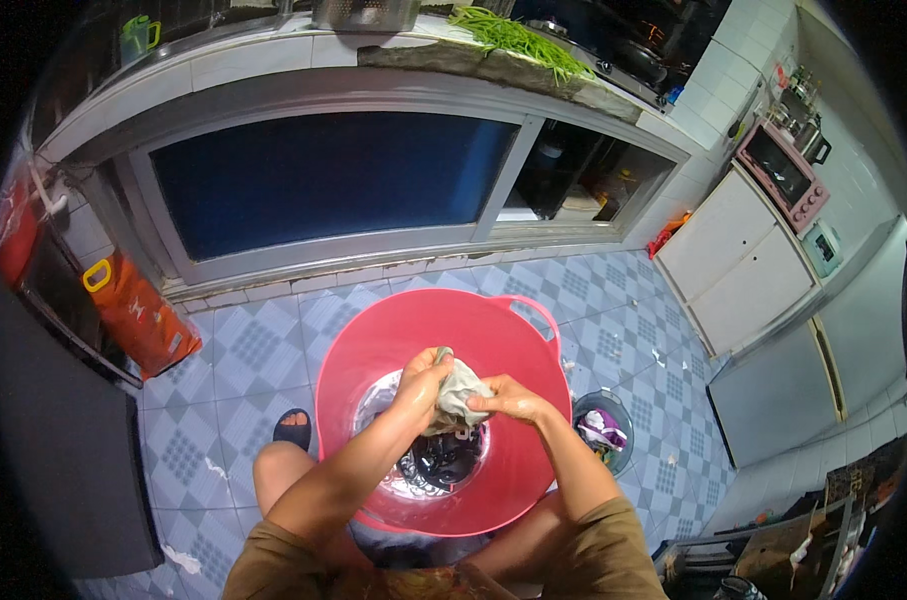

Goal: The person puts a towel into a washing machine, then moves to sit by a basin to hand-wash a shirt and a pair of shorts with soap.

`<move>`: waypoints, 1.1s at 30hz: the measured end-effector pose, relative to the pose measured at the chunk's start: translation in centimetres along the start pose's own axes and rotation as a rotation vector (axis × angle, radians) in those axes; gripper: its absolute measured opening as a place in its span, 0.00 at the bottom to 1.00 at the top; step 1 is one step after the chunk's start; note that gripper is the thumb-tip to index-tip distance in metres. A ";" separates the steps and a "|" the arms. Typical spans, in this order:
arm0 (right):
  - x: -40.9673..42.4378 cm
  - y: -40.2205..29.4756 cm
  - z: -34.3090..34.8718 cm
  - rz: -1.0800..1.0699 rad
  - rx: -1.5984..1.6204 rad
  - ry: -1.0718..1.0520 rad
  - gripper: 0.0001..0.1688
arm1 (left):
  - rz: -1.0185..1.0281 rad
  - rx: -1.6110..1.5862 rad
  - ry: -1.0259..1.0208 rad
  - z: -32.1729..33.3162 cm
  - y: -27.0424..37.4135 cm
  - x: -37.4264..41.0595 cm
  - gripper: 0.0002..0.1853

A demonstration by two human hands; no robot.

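A wet, pale grey-beige cloth (462,391) is bunched between my hands above a large pink plastic tub (393,330). My left hand (423,382) grips its upper left part, with a bit of cloth poking out past the thumb. On the right side, my right hand (507,397) pinches the cloth between thumb and fingers. Below, dark wet clothes (446,459) with some white print lie in water at the bottom of the tub. The lower end of the cloth is partly hidden by my left wrist.
Right of the tub, a small grey basin (623,409) holds purple and white clothes (602,431). An orange bag with a yellow handle (142,319) leans at the left. Ahead is a counter with sliding cabinet doors (333,180) and green vegetables (521,41). A white cabinet (735,262) stands right.
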State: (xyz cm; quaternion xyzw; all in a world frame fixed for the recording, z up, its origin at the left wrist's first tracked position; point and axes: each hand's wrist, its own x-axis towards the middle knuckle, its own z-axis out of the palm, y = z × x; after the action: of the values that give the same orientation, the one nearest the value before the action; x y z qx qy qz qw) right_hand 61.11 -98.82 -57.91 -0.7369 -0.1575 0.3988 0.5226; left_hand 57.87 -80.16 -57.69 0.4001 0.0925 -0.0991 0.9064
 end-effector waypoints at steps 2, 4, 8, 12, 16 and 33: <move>0.1 0.4 -0.3 -0.147 0.200 0.152 0.21 | -0.001 -0.090 0.066 -0.4 -0.7 0.6 0.07; 0.3 -1.8 0.9 -0.312 0.403 0.277 0.20 | 0.002 -0.166 0.188 -0.7 -0.9 0.8 0.09; 0.3 -6.3 7.0 -0.525 0.172 0.484 0.13 | -0.043 -0.099 0.190 -1.3 -3.7 2.0 0.11; 1.1 -7.2 11.1 -0.839 -0.565 0.737 0.17 | -0.268 -0.539 -0.007 -1.6 -4.2 1.1 0.12; 3.5 -3.7 7.8 -0.440 -0.492 1.034 0.18 | -0.463 -0.271 0.033 0.1 -3.0 0.1 0.12; 2.7 -5.5 11.2 -0.894 -0.430 0.838 0.11 | -0.376 -0.268 -0.036 -2.8 -3.5 1.3 0.14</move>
State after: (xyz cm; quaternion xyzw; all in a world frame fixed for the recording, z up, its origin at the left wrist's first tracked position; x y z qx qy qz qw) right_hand 55.35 -87.64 -55.67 -0.7818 -0.3080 -0.2188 0.4961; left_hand 57.97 -80.53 -62.32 0.2500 0.1613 -0.2601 0.9186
